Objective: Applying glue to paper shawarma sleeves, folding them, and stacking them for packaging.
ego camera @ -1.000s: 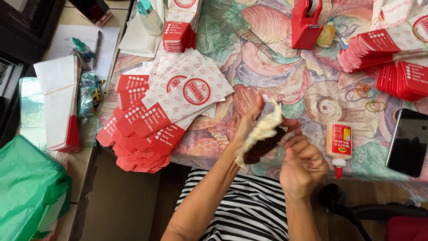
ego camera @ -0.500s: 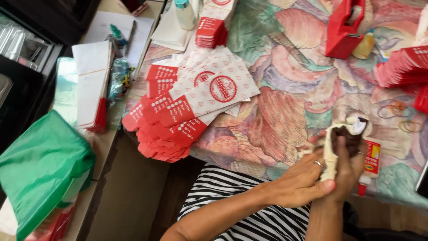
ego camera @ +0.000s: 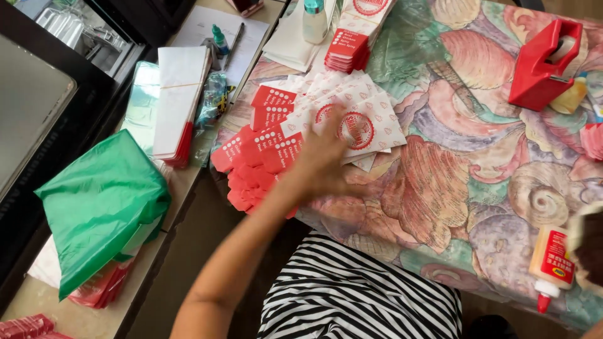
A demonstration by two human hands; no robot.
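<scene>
My left hand reaches forward, blurred, fingers spread and resting on a fanned pile of flat red-and-white cartons at the table's near left corner. It grips nothing. My right hand is nearly cut off at the right edge. It holds up a white piece with a dark brown inside, of which only a part shows. A glue bottle with a red label and red tip lies just left of that piece.
A red tape dispenser stands at the back right. A stack of folded red cartons and a clear bottle sit at the back. A side counter on the left carries a green plastic bag, a white stack and papers with a pen.
My left hand let go of the white and brown piece and swung left onto the carton pile. The view shifted left, so my right hand and the piece now sit at the right edge.
</scene>
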